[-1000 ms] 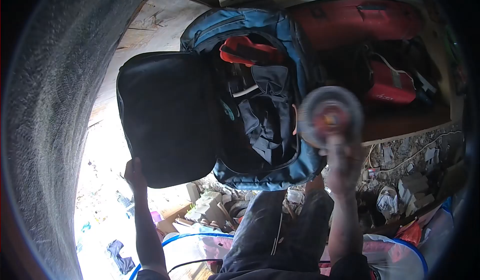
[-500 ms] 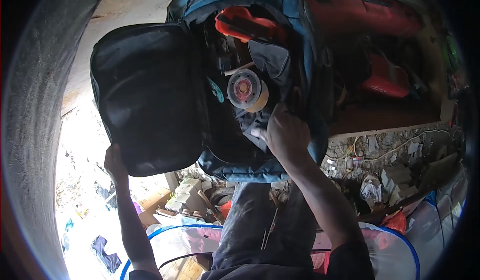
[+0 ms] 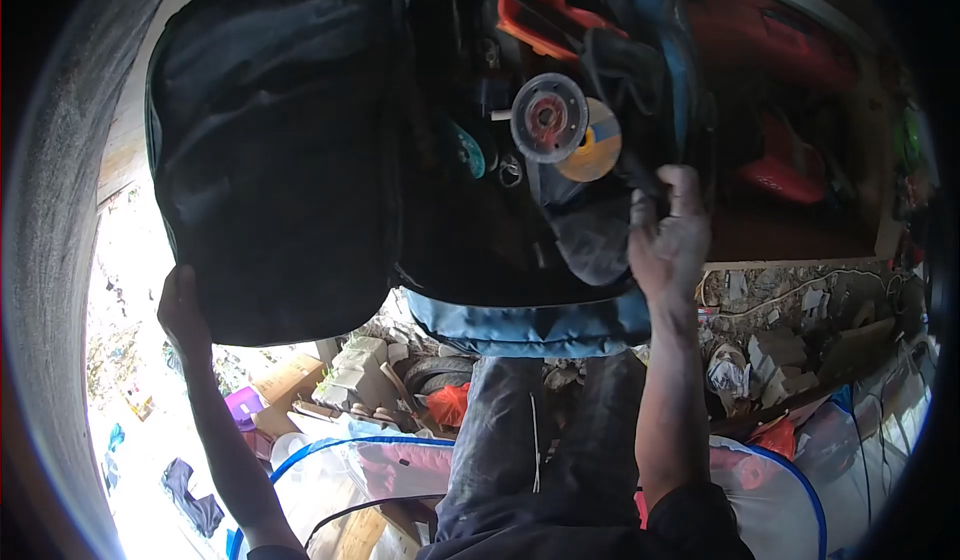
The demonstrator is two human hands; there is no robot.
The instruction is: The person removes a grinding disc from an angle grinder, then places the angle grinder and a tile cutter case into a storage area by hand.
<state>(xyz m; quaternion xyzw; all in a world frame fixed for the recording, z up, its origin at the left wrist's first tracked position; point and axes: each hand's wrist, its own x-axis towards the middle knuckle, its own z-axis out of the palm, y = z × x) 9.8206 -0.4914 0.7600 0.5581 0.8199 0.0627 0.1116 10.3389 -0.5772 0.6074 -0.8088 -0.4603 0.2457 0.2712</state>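
A blue and black backpack lies unzipped, its black flap folded out to the left. My left hand grips the flap's lower left edge, thumb on top. Inside the bag is a round grey disc with holes, reddish at its centre, partly over a yellow-brown disc. A teal disc sits to their left, an orange-red plastic piece above. My right hand is over the bag's right side, fingers apart, beside a dark cloth pouch; I see nothing held in it.
Right of the bag is a wooden compartment with red cases or tools in it. Below lie rubble, concrete blocks and a red plastic bag. A blue-rimmed mesh surrounds my legs. A grey post stands at left.
My right hand has moved up and right, its fingers opening away from the cloth in the bag. The grey and yellow-brown discs now show more apart. The bag sits slightly higher in view.
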